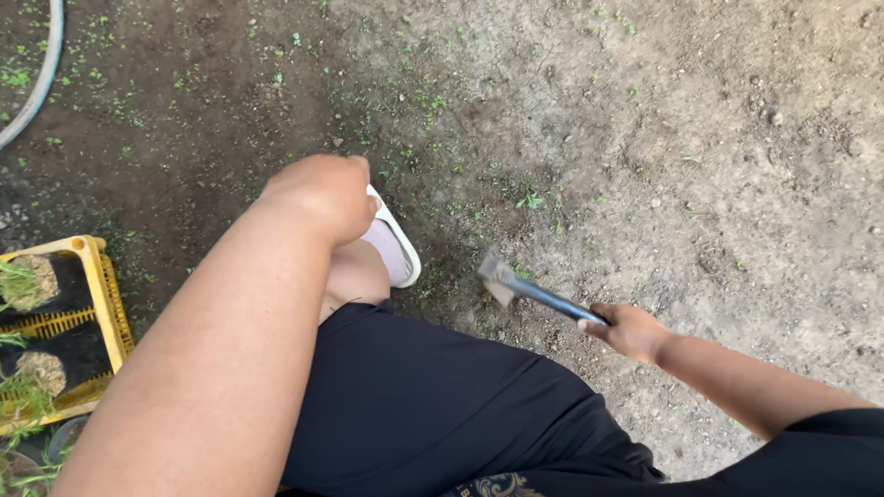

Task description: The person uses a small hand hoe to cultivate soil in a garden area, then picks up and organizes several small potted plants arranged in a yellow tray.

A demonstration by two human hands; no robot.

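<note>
While the person bends over the dirt, this is how things lie
Right hand: the right hand (pixel 629 330) is wrapped tight around the dark handle of a small hoe (pixel 532 291), low on the right side of the view
Hoe: it slants up and to the left from the hand; its grey blade is blurry and sits just over the dirt, near the sandal
Left hand: the left hand (pixel 324 192) is curled up like a fist in the middle of the view; I cannot tell if it holds anything; it is right above the knee
Leg: black shorts (pixel 418 406) cover the thigh, and a bare knee shows under the left hand
Sandal: a white sandal (pixel 395 248) peeks out past the knee, flat on the dirt
Ground: brown dirt (pixel 653 124) with tiny green sprouts; it looks darker on the left and paler on the right
Crate: a yellow crate (pixel 109 299) stands at the left edge, with round clumps of roots and thin green plants in it
Hose: a grey hose (pixel 35 91) curves across the top left corner, well apart from the hands
</note>
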